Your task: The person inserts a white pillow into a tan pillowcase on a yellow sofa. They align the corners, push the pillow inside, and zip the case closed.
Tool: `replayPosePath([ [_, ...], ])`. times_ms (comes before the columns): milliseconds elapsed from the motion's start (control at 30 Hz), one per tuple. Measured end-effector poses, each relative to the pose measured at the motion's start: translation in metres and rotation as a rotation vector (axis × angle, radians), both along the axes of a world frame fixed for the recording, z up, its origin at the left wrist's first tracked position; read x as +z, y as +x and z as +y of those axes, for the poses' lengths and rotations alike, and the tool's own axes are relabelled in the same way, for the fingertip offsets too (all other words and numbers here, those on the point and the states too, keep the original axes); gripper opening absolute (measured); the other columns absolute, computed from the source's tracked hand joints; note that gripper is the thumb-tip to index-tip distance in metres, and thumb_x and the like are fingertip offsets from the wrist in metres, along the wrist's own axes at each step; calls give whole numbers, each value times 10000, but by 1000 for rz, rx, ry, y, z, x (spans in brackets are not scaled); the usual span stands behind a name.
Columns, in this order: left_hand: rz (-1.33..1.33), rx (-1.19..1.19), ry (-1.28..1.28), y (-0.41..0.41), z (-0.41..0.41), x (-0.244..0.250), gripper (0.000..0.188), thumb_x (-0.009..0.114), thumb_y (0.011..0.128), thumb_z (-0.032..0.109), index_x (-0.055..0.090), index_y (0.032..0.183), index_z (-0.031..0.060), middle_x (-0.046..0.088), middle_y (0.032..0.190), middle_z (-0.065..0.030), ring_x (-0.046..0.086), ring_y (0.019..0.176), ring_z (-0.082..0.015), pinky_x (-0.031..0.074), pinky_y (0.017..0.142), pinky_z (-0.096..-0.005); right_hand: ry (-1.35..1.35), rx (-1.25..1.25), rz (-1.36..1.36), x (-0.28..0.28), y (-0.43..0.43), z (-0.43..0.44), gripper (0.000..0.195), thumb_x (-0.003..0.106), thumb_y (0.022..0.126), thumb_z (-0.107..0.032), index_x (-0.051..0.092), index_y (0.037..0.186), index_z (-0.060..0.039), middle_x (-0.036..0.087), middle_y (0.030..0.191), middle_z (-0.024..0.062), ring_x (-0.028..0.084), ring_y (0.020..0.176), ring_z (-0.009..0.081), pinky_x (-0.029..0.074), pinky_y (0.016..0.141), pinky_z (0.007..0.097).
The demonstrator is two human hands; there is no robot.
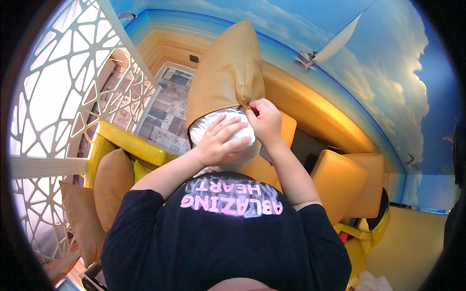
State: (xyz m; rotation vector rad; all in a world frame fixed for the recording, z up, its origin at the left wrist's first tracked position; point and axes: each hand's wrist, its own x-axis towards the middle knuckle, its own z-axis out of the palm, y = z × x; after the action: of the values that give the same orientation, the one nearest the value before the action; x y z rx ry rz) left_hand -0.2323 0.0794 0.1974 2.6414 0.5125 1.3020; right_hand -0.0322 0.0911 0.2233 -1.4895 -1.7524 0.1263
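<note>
A tan leather-like cushion cover stands upright in front of my chest, its open end towards me. White stuffing or an inner cushion bulges out of that opening. My left hand lies on the white inner cushion with its fingers spread, pressing against it. At the right corner of the opening, my right hand pinches the cover's edge between thumb and fingers, beside a small dark piece that may be a zipper end.
Tan cushions rest on a yellow-green armchair at left, near a white lattice screen. Orange seat cushions lie at right beside a long orange bench along the mural wall. Patterned floor shows beyond.
</note>
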Motion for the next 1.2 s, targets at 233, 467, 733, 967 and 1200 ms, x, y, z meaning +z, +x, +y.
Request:
replayPosePath([
  [233, -47, -58, 156, -13, 40, -46, 383, 776, 769, 164, 672, 1137, 140, 658, 1226, -109, 650, 1091, -350, 539, 937, -469, 33, 135, -54, 17, -22, -3, 101, 728, 853, -190, 722, 868, -91, 691, 834, 81, 679, 822, 302, 548, 717, 405],
  [467, 262, 140, -740, -13, 72, -128, 251, 603, 927, 251, 678, 1068, 58, 688, 1053, -182, 656, 1052, -334, 515, 915, -455, 66, 212, -47, 12, -43, -14, 148, 788, 814, -159, 726, 857, -32, 687, 808, 124, 669, 757, 314, 531, 662, 387],
  [733, -69, -93, 188, -31, 26, 27, 210, 738, 829, 219, 694, 1033, 200, 658, 1089, -32, 654, 1099, -246, 481, 1024, -485, -145, 115, 340, -6, -18, 40, 131, 788, 829, -125, 766, 909, -23, 709, 831, 131, 691, 780, 264, 545, 707, 354],
  [967, 281, 398, -203, -28, 71, 21, 715, 853, 692, 318, 599, 1358, 256, 422, 1530, -111, 358, 1476, -322, 231, 1150, -700, -104, 315, 254, -28, -33, 29, 268, 662, 871, -75, 718, 1132, -66, 677, 1006, 145, 652, 964, 333, 526, 873, 403],
  [1200, 173, 385, -255, -32, 115, -3, 645, 839, 710, 231, 621, 1315, 192, 449, 1514, -116, 400, 1455, -335, 290, 1157, -660, -100, -195, 7, -112, -21, -12, 634, 741, 846, -213, 509, 1431, -138, 483, 1361, 189, 456, 1293, 406, 393, 1066, 496],
])
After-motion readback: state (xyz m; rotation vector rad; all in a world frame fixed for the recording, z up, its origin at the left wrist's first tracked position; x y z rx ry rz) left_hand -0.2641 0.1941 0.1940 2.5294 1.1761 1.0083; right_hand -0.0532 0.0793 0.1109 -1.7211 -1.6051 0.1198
